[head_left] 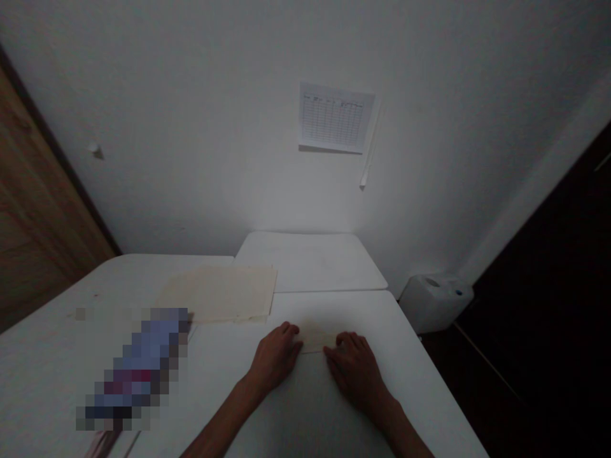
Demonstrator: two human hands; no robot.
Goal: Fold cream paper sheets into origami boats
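A small, thin beige piece (317, 343) lies on the white table between my hands; whether it is cloth or paper I cannot tell. My left hand (277, 357) has its fingers curled and closed on the left end of this piece. At the right end, my right hand (356, 367) pinches it in the same way, thumb towards the middle. Farther back to the left, a larger beige sheet (224, 294) is spread flat on the table, apart from both hands.
White table panels (315, 261) reach back to the wall. A pixelated, blurred object (143, 369) lies at the left. On the wall hangs a printed sheet (334, 119). A white plastic container (432, 305) stands right of the table. A wooden panel (33, 159) borders the left.
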